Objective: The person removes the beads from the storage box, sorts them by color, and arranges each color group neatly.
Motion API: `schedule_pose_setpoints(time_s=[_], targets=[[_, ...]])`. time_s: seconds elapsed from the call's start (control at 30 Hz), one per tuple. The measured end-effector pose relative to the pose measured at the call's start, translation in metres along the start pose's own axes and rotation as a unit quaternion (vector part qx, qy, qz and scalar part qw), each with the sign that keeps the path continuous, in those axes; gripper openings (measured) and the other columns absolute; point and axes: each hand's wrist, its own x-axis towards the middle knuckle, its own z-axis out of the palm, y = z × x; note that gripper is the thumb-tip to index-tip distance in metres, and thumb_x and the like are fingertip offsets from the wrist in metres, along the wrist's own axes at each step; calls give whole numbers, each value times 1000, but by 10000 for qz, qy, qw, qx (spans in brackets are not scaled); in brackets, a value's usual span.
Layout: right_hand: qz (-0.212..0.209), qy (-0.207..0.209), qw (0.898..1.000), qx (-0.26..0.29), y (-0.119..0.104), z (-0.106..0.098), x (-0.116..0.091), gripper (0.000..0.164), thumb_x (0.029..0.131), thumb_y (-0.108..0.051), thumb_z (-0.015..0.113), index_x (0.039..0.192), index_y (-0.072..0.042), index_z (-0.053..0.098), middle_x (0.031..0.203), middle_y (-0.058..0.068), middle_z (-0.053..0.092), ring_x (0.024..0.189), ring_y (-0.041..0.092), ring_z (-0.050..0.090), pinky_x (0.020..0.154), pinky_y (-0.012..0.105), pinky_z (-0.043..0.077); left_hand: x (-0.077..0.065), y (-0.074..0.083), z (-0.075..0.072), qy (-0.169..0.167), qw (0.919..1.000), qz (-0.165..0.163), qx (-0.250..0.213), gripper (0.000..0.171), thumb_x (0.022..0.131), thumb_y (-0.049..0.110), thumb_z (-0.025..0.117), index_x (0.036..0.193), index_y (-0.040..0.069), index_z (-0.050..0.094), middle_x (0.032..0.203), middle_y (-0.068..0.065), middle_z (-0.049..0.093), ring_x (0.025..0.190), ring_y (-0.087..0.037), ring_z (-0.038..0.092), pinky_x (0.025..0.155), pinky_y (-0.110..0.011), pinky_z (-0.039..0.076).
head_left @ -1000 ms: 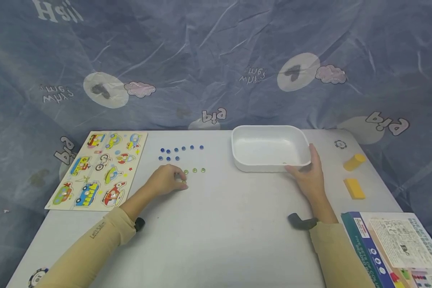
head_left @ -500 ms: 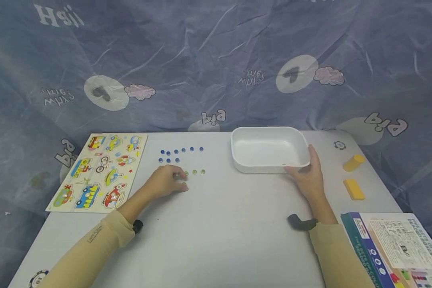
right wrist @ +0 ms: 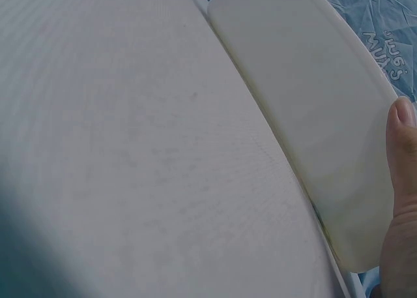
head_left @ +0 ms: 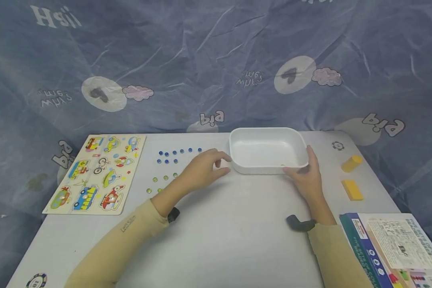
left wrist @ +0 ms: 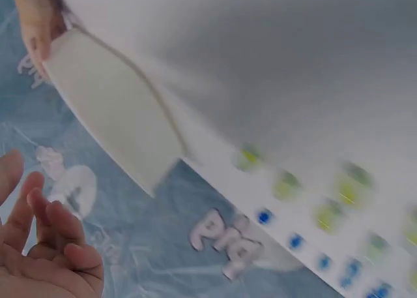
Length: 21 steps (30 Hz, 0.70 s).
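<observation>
My right hand [head_left: 306, 180] grips the white plastic tub [head_left: 245, 169] at its near right corner, thumb on the front wall and fingers along the right side. My left hand [head_left: 203, 170] is at the tub's left end, thumb and fingers apart and fingertips right at the rim. In the left wrist view, the fingers [left wrist: 65, 223] are loosely bent with nothing between them. Small green beads [head_left: 155, 179] lie in rows by the left forearm, which hides some. Behind them are rows of small blue beads [head_left: 174, 153]. A tiny speck shows at the tub's front inner edge.
A wooden vehicle puzzle board [head_left: 101, 172] lies at the left. At the right are a yellow cylinder [head_left: 352, 163], a yellow block [head_left: 353, 190] and a printed box [head_left: 396, 248]. A blue printed cloth [head_left: 187, 72] hangs behind the table.
My left hand let go of a green bead in the front row, then moved right to the tub's left end. The right hand and the tub have stayed in place.
</observation>
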Motion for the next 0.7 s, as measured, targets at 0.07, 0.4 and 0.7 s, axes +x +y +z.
schedule_pose_setpoints(time_s=[0.07, 0.4, 0.7], targets=[[-4, 18, 10000, 25, 0, 0, 0, 107, 74, -40, 79, 151, -33, 5, 160, -3, 11, 148, 24, 10, 119, 49, 6, 15, 13, 9, -9, 9997, 160, -156, 28, 90, 34, 63, 115, 23, 63, 91, 3, 56, 76, -11, 50, 68, -26, 44], [-70, 80, 9999, -22, 2, 0, 1, 107, 72, -38, 81, 150, -36, 9, 159, -4, 15, 147, 23, 15, 119, 49, 9, 95, 42, 61, -166, 9972, 519, -504, 27, 90, 30, 64, 115, 20, 64, 99, 0, 62, 85, -11, 57, 76, -22, 47], [-60, -28, 9999, 94, 1, 0, 2, 108, 73, -35, 81, 151, -33, 7, 159, -1, 13, 147, 25, 13, 119, 50, 8, 144, 40, 97, -1078, 9911, -88, -772, 32, 83, 28, 72, 114, 23, 65, 99, 4, 62, 90, -9, 56, 80, -22, 47]])
